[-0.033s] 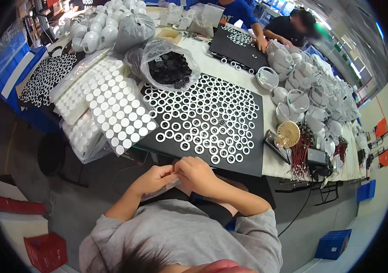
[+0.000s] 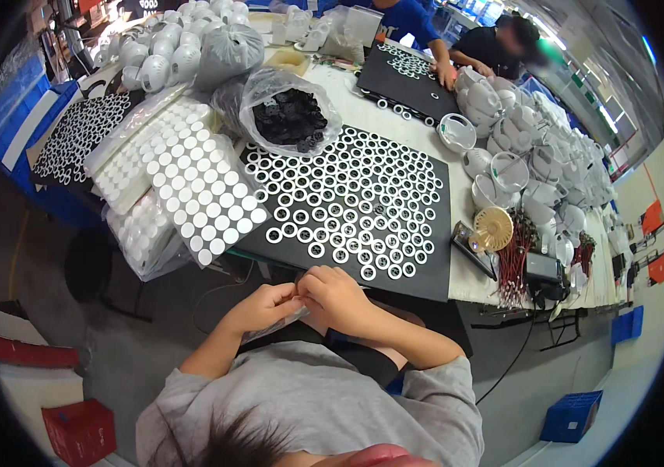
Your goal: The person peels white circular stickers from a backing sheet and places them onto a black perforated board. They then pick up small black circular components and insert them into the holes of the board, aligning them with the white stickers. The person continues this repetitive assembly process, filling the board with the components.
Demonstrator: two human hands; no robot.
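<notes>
Hardly anything has moved since the earlier frame: both forearms keep their place, and only a slight shift of the right hand and of the camera could be made out. In the head view, the left hand and the right hand meet at the near side, just short of the near edge of the black board. Their fingers are curled and the tips drawn together; a pale strip shows beneath the left hand, mostly covered, and whether either hand is clamped on it I cannot tell. Judging by how things lie, the work is well under way but unfinished: the board, on the tabletop, is largely covered with rings, while its right side and near left corner carry none. To its far left the bag holds plenty of black pieces, and left of the board the sheet of white discs looks nearly full, so much seems left. The rings are white, round and flat-looking, set close in loose rows, some just touching; many centres look dark, though whether each holds a black piece is too small to tell. The strip looks thin and partly see-through, tilted toward the near left, its far end hidden by the fingers.
</notes>
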